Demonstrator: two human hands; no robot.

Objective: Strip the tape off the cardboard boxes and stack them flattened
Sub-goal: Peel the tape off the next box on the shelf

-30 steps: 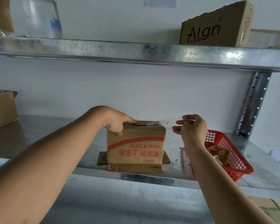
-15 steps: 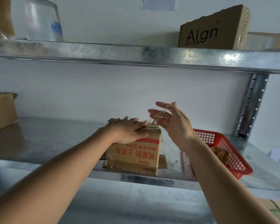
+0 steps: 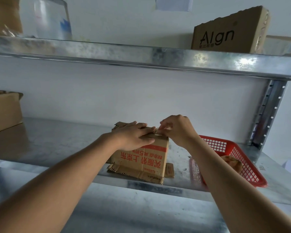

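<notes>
A small brown cardboard box (image 3: 142,163) with red printing stands upside down on the metal shelf (image 3: 57,140), its lower flaps splayed out. My left hand (image 3: 134,136) lies flat on the box's top with straight fingers, pressing it down. Just to its right, my right hand (image 3: 176,129) has curled fingers pinching a strip of clear tape (image 3: 157,132) at the top right edge of the box. The tape is thin and hard to make out.
A red plastic basket (image 3: 242,158) holding crumpled brown material sits right of the box. Another cardboard box (image 3: 4,110) stands at the far left. On the upper shelf (image 3: 141,54) are an "Algn" carton (image 3: 228,32) and a clear container (image 3: 45,17). A steel upright (image 3: 267,113) stands at right.
My right hand, raised and open half a second ago, has come down onto the box's top right edge and now pinches tape. My left hand stayed pressed on the box's top.
</notes>
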